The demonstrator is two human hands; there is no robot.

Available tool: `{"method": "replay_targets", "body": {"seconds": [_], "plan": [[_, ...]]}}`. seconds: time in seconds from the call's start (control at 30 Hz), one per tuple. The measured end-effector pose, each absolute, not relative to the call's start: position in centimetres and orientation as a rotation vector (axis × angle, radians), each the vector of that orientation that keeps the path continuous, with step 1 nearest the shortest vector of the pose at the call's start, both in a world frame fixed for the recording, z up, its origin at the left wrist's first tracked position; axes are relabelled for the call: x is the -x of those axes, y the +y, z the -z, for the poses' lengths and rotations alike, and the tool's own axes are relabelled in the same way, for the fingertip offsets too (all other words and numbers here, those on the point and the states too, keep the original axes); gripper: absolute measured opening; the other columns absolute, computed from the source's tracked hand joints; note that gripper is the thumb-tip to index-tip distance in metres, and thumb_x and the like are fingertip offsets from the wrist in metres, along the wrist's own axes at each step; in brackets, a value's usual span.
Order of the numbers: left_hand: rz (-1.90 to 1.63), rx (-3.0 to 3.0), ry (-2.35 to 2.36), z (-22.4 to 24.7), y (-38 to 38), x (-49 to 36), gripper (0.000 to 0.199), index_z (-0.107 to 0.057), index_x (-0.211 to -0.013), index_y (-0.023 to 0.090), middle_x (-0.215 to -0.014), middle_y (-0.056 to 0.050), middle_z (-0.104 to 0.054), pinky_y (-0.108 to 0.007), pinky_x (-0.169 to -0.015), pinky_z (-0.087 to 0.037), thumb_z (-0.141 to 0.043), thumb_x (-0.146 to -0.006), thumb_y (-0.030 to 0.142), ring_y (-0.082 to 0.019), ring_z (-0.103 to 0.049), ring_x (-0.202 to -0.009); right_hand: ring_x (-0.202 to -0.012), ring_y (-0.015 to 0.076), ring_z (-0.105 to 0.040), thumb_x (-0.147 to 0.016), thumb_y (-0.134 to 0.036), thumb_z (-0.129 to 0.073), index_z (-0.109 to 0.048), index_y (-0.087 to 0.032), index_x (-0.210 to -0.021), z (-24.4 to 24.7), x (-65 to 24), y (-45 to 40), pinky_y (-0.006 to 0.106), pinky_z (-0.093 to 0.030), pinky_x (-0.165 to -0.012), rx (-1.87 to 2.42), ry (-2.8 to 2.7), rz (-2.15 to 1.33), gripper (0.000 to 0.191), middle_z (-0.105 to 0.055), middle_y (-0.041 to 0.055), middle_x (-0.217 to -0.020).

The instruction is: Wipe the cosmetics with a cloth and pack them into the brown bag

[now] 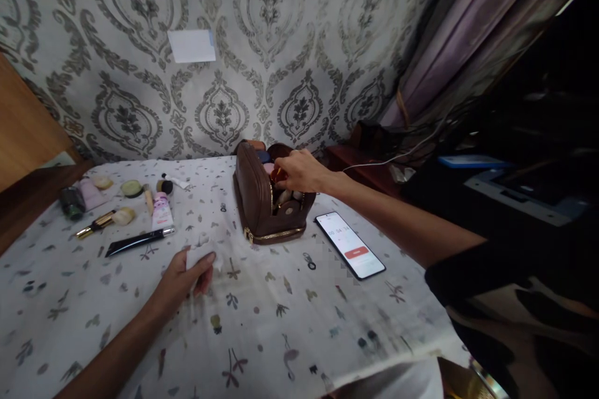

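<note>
My left hand (196,271) is closed around a crumpled white tissue (204,250), just above the cloth. Beyond it, a brown leather cosmetic bag (255,196) stands upright with its gold zipper undone. At the bag's mouth, my right hand (298,171) reaches in from the right, its fingers bent round a small shiny red-orange item (279,173). What kind of item this is I cannot make out, as the fingers cover part of it. Other things inside the bag, one pink and one dark blue, show only in part.
At the left lie a black tube (135,242), a pink-and-white tube (161,211), a gold-and-black stick (95,224), a green round jar (131,188), a dark bottle (72,202) and other cosmetics. A phone (350,246) showing a timer lies under my right forearm. The patterned wall borders the back.
</note>
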State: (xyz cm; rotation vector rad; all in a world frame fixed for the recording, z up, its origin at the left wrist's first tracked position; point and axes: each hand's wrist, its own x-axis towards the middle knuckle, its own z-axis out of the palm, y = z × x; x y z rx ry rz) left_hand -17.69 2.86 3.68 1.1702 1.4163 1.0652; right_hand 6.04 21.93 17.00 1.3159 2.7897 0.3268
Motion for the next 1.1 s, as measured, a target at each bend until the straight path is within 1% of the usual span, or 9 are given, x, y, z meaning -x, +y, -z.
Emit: {"method": "replay_targets", "body": {"seconds": [0.2,0.4,0.57,0.73,0.87,0.93,1.0,1.07,1.1], "plan": [[-1.048,-1.19,1.402,-4.2,2.8,17.6,0.05,-0.056,-0.048,0.018,-0.042,-0.001,-0.054,-0.022,-0.042,-0.033,-0.066,-0.077,0.058,-0.011,-0.044,-0.04,-0.105,0.0306,-0.068,-0.087,-0.035,-0.063,-0.071,-0.013,-0.107,-17.3,-5.2,22.0,0.036,-0.041,-0.083,-1.306,2.692,-0.31,0.031,-0.075,0.0159,-0.105],[-1.042,-1.208,1.402,-4.4,2.8,17.5,0.051,-0.055,-0.046,0.018,-0.041,-0.001,-0.054,-0.023,-0.043,-0.032,-0.067,-0.077,0.057,-0.01,-0.042,-0.039,-0.104,0.0295,-0.069,-0.086,-0.032,-0.062,-0.072,-0.016,-0.11,-17.0,-5.2,22.4,0.034,-0.043,-0.079,-1.301,2.699,-0.278,0.03,-0.075,0.0144,-0.106],[-1.04,-1.225,1.393,-3.8,2.8,17.8,0.052,-0.055,-0.047,0.018,-0.041,-0.001,-0.053,-0.022,-0.044,-0.033,-0.065,-0.08,0.056,-0.01,-0.044,-0.04,-0.103,0.0285,-0.069,-0.083,-0.034,-0.067,-0.073,-0.017,-0.109,-16.9,-5.3,22.7,0.033,-0.043,-0.081,-1.286,2.716,-0.252,0.032,-0.076,0.0133,-0.104],[-1.044,-1.218,1.388,-3.2,2.9,18.1,0.05,-0.056,-0.05,0.018,-0.044,-0.001,-0.055,-0.022,-0.045,-0.034,-0.064,-0.082,0.055,-0.011,-0.045,-0.041,-0.099,0.0259,-0.068,-0.081,-0.037,-0.07,-0.073,-0.016,-0.11,-16.9,-5.8,23.4,0.029,-0.042,-0.073,-1.322,2.763,-0.175,0.036,-0.075,0.0119,-0.105],[-1.045,-1.188,1.427,-3.5,3.0,17.9,0.05,-0.056,-0.053,0.018,-0.044,-0.001,-0.055,-0.022,-0.045,-0.034,-0.064,-0.08,0.059,-0.011,-0.046,-0.042,-0.087,0.0201,-0.066,-0.091,-0.032,-0.057,-0.074,-0.016,-0.099,-17.3,-6.1,22.1,0.028,-0.039,-0.069,-1.49,2.963,-0.071,0.024,-0.074,0.0074,-0.094],[-1.03,-1.175,1.453,-3.8,3.0,17.8,0.052,-0.055,-0.054,0.018,-0.044,0.0,-0.054,-0.022,-0.045,-0.033,-0.064,-0.078,0.063,-0.01,-0.045,-0.042,-0.081,0.0192,-0.063,-0.093,-0.027,-0.053,-0.072,-0.016,-0.09,-17.4,-6.0,20.4,0.029,-0.038,-0.07,-1.591,3.098,-0.07,0.022,-0.071,0.0063,-0.087],[-1.022,-1.155,1.475,-4.1,2.9,17.7,0.053,-0.055,-0.055,0.018,-0.044,0.0,-0.054,-0.022,-0.044,-0.033,-0.065,-0.075,0.065,-0.01,-0.045,-0.042,-0.08,0.0192,-0.059,-0.095,-0.027,-0.051,-0.069,-0.016,-0.082,-16.8,-5.7,18.2,0.03,-0.039,-0.073,-1.6,3.292,-0.118,0.024,-0.068,0.0067,-0.083],[-1.027,-1.138,1.485,-4.1,2.8,17.7,0.053,-0.055,-0.056,0.017,-0.045,0.0,-0.055,-0.022,-0.044,-0.033,-0.066,-0.073,0.066,-0.01,-0.045,-0.042,-0.079,0.0189,-0.056,-0.098,-0.029,-0.048,-0.063,-0.017,-0.075,-15.5,-5.2,15.9,0.03,-0.04,-0.074,-1.411,3.538,-0.124,0.029,-0.064,0.0066,-0.079],[-1.037,-1.127,1.494,-4.1,2.8,17.7,0.053,-0.056,-0.058,0.017,-0.047,0.0,-0.056,-0.022,-0.044,-0.033,-0.066,-0.072,0.067,-0.01,-0.046,-0.043,-0.077,0.0183,-0.054,-0.099,-0.03,-0.047,-0.06,-0.018,-0.073,-14.6,-4.9,14.7,0.03,-0.04,-0.074,-1.208,3.646,-0.075,0.031,-0.061,0.0057,-0.076]]}}
